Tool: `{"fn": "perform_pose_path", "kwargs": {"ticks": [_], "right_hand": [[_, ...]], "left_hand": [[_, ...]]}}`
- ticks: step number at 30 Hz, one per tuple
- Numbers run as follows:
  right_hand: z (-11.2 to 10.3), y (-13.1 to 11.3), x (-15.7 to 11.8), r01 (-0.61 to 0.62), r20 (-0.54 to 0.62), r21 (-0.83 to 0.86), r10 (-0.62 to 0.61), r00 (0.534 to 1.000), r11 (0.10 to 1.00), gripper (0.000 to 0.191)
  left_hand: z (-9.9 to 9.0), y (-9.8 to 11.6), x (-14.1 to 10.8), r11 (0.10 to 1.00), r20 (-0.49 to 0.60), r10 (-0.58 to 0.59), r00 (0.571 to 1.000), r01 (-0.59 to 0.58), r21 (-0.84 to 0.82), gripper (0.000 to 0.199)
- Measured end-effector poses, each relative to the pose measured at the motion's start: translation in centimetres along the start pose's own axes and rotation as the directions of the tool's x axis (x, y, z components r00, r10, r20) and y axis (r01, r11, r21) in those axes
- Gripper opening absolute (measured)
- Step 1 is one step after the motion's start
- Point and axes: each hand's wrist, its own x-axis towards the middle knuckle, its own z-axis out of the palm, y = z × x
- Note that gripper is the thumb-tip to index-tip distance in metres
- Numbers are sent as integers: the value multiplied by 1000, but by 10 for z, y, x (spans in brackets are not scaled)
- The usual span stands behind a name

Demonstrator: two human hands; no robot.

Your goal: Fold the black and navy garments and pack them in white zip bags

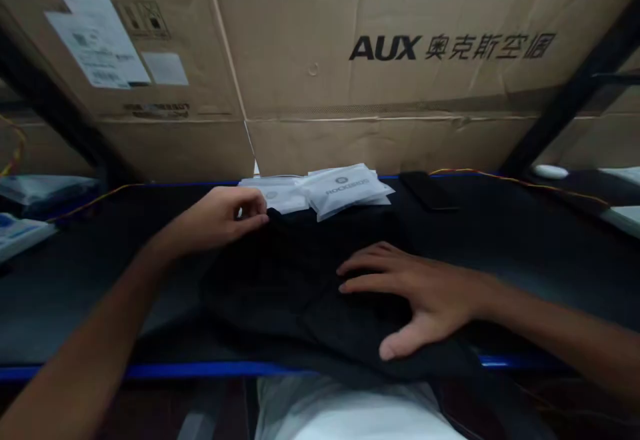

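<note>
A black folded garment [300, 287] lies flat on the table in front of me. My right hand [415, 297] rests palm down on it with the fingers spread, holding nothing. My left hand [225, 217] sits at the garment's far edge with its fingers curled, close to a stack of translucent white ROCKBROS packets [345, 190]. The fingertips overlap the near edge of the packets, and I cannot tell whether they grip anything.
The black, blue-edged table [500, 260] stands against large cardboard boxes printed AUX [450, 47]. A flat black object [427, 190], thin yellow-red wires [520, 183], a white mouse-shaped object [550, 171] and white papers or packages [20, 233] lie along it.
</note>
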Motion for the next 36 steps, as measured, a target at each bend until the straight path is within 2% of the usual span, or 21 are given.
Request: {"fn": "perform_pose_path", "kwargs": {"ticks": [1, 2, 4, 5, 6, 7, 13, 17, 19, 21, 23, 24, 26, 28, 31, 33, 36], "right_hand": [[1, 0, 0, -8, 13, 8, 8, 1000, 1000, 75], [1, -1, 0, -22, 27, 16, 21, 999, 1000, 78], [3, 0, 0, -59, 63, 14, 58, 996, 998, 83], [3, 0, -1, -75, 80, 9, 75, 994, 997, 86], [4, 0, -1, -89, 90, 3, 88, 992, 996, 89], [4, 1, -1, -100, 95, -1, 99, 991, 995, 91], [1, -1, 2, -175, 186, -17, 176, 967, 984, 107], [3, -4, 2, -172, 172, -27, 174, 970, 985, 114], [3, -2, 1, -155, 120, -25, 157, 980, 988, 114], [0, 4, 0, -169, 13, -49, 170, 985, 984, 106], [-7, 17, -1, -222, -155, -114, 203, 967, 968, 86], [-11, 25, -2, -263, -250, -160, 219, 943, 951, 72], [-20, 45, -5, -340, -395, -252, 224, 891, 906, 39], [-25, 64, -8, -408, -470, -332, 226, 853, 851, 31], [-23, 85, -10, -446, -427, -387, 271, 862, 807, 38], [-18, 91, -7, -461, -388, -390, 311, 867, 797, 46], [-13, 88, -2, -470, -399, -383, 317, 861, 795, 54]], "left_hand": [[-2, 6, -3, 999, 134, 4, 991, 2, -43, 29], [-3, 12, -6, 995, 296, 20, 955, 9, -95, 30], [-3, 22, -11, 981, 588, 77, 806, 44, -189, 30], [-2, 25, -12, 976, 677, 97, 729, 64, -209, 30], [0, 27, -13, 974, 727, 102, 680, 81, -212, 30], [2, 28, -13, 975, 747, 89, 659, 94, -199, 30], [7, 22, -12, 987, 716, -138, 684, 157, 41, 36], [0, 20, -16, 981, 666, -193, 720, 154, 118, 33], [-5, 21, -17, 986, 669, -163, 726, 135, 95, 32], [-7, 20, -16, 996, 648, -72, 758, 88, 7, 31], [-4, 19, -13, 997, 544, 21, 839, 21, -70, 33], [-1, 17, -11, 997, 464, 53, 884, -17, -80, 35], [7, 14, -8, 997, 315, 72, 946, -69, -22, 39], [14, 9, -6, 996, 277, 61, 959, -78, 50, 40], [18, 5, -6, 994, 330, 38, 943, -70, 84, 38], [16, 4, -7, 993, 345, 40, 938, -74, 86, 36], [16, 5, -6, 992, 324, 73, 943, -101, 71, 34]]}}
